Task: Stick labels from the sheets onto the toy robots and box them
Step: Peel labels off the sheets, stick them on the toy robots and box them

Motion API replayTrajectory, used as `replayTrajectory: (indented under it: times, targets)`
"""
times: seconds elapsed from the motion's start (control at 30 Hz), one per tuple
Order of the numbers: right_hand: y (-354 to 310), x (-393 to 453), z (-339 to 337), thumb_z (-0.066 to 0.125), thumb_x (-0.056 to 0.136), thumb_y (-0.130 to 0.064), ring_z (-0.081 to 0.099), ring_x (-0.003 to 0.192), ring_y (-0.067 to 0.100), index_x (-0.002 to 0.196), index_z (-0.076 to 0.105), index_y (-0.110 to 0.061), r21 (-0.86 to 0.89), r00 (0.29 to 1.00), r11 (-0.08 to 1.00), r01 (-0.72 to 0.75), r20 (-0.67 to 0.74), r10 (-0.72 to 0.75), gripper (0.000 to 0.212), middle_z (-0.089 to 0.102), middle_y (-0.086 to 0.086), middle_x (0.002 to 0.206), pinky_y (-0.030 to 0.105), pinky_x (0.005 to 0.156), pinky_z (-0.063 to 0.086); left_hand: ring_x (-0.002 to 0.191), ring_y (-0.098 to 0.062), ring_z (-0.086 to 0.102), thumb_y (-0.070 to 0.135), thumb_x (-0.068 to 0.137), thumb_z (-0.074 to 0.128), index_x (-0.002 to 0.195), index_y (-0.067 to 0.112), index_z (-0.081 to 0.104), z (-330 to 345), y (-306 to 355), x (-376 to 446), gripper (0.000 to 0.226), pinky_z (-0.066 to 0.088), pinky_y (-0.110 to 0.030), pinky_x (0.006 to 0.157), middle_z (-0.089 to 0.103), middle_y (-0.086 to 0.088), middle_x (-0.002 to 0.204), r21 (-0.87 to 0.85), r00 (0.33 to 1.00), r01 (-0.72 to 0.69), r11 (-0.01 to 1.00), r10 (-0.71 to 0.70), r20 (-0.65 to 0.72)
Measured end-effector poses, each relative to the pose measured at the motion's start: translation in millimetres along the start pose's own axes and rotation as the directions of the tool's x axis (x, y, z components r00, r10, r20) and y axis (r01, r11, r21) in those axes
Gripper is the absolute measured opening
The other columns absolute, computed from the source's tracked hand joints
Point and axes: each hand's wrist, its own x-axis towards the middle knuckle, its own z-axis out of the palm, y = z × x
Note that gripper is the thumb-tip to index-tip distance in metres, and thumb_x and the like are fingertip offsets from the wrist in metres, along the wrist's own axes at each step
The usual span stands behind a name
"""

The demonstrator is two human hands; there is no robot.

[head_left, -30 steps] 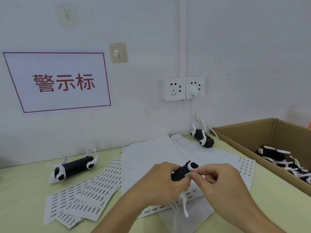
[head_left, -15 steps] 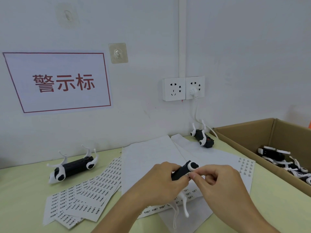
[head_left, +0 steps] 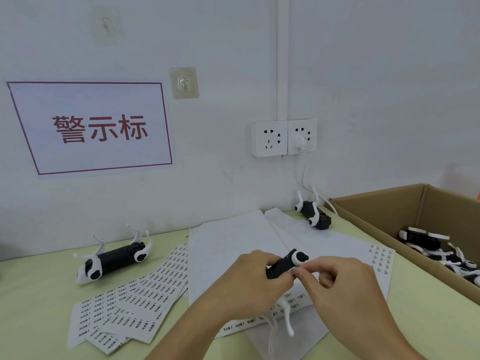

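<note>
The left hand [head_left: 249, 284] grips a black-and-white toy robot [head_left: 285, 263] over the table [head_left: 33, 302], its fingers curled round the black body, with the toy's white legs hanging down below the palm. The right hand [head_left: 342, 287] pinches a small label [head_left: 292, 272] between thumb and forefinger and holds it against the side of the toy, just beside the left thumb. Compared with a second ago, the right fingertips have slid a little lower along the body, and the label now lies closer against the black surface; both hands otherwise keep their places.

Under the fingers lie white backing sheets [head_left: 233, 242], and a partly used label sheet [head_left: 380, 258] shows to the right of the right hand. To the left of the left hand a fan of label sheets [head_left: 135, 300] is spread out, and beyond it a second toy robot [head_left: 114, 258] lies on its back, legs up. Behind the fingers, near the wall, a third toy robot [head_left: 313, 215] lies the same way. Right of the right hand stands a cardboard box [head_left: 376, 211] with several toy robots [head_left: 426, 240] inside. None of these have moved.
</note>
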Motion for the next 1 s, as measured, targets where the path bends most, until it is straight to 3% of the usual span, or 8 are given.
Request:
replayTrajectory:
  times: [0.17, 0.43, 0.6, 0.73, 0.83, 1.0]
  targets:
    - [-1, -1, 0, 0.077, 0.083, -0.033, 0.039, 0.044, 0.01, 0.064, 0.069, -0.041, -0.068, 1.0, 0.998, 0.0, -0.026, -0.002, 0.022, 0.034, -0.007, 0.039, 0.024, 0.05, 0.034, 0.06, -0.02, 0.035, 0.041, 0.093, 0.053, 0.085, 0.003, 0.054, 2, 1, 0, 0.039, 0.032, -0.033, 0.059, 0.043, -0.002, 0.069, -0.005, 1.0, -0.008, 1.0, 0.008, -0.014]
    - [-5, -4, 0, 0.078, 0.081, -0.037, 0.05, 0.055, 0.001, 0.059, 0.062, -0.048, -0.173, 0.997, 0.985, -0.027, -0.072, 0.014, 0.03, 0.05, -0.024, 0.051, 0.021, 0.048, 0.033, 0.059, -0.019, 0.035, 0.042, 0.094, 0.054, 0.078, 0.011, 0.052, 3, 4, -1, 0.035, 0.031, -0.029, 0.059, 0.042, 0.002, 0.067, 0.011, 1.0, 0.01, 1.0, -0.01, -0.022]
    - [-10, -4, -1, 0.076, 0.083, -0.041, 0.045, 0.046, 0.007, 0.059, 0.057, -0.053, -0.238, 0.997, 0.97, -0.038, -0.073, 0.021, 0.033, 0.051, -0.034, 0.055, 0.017, 0.048, 0.03, 0.059, -0.018, 0.034, 0.041, 0.094, 0.053, 0.082, 0.008, 0.053, 3, 5, -1, 0.036, 0.03, -0.029, 0.059, 0.042, 0.002, 0.067, 0.019, 1.0, -0.005, 1.0, 0.005, -0.03]
    - [-12, -5, -1, 0.074, 0.084, -0.042, 0.051, 0.053, 0.002, 0.063, 0.06, -0.051, -0.252, 0.998, 0.967, -0.035, -0.066, 0.019, 0.027, 0.049, -0.036, 0.054, 0.016, 0.048, 0.027, 0.059, -0.018, 0.034, 0.041, 0.094, 0.053, 0.08, 0.009, 0.052, 3, 6, -2, 0.035, 0.029, -0.029, 0.059, 0.041, 0.002, 0.066, 0.021, 0.999, -0.01, 1.0, 0.011, -0.036]
    - [-13, -5, -3, 0.076, 0.082, -0.044, 0.044, 0.045, 0.005, 0.065, 0.063, -0.05, -0.27, 0.997, 0.963, -0.026, -0.077, 0.006, 0.022, 0.047, -0.044, 0.057, 0.015, 0.048, 0.025, 0.058, -0.017, 0.034, 0.041, 0.095, 0.053, 0.078, 0.011, 0.052, 3, 6, -2, 0.035, 0.029, -0.028, 0.058, 0.041, 0.003, 0.066, 0.02, 0.999, -0.013, 1.0, 0.014, -0.03]
    - [-7, -2, -3, 0.078, 0.081, -0.042, 0.044, 0.046, 0.007, 0.062, 0.064, -0.046, -0.294, 0.996, 0.956, 0.008, -0.083, -0.034, 0.024, 0.049, -0.042, 0.058, 0.017, 0.048, 0.026, 0.06, -0.02, 0.033, 0.04, 0.093, 0.053, 0.083, 0.006, 0.054, 0, 5, -1, 0.035, 0.03, -0.031, 0.06, 0.042, 0.0, 0.068, -0.018, 1.0, 0.008, 1.0, -0.008, -0.009]
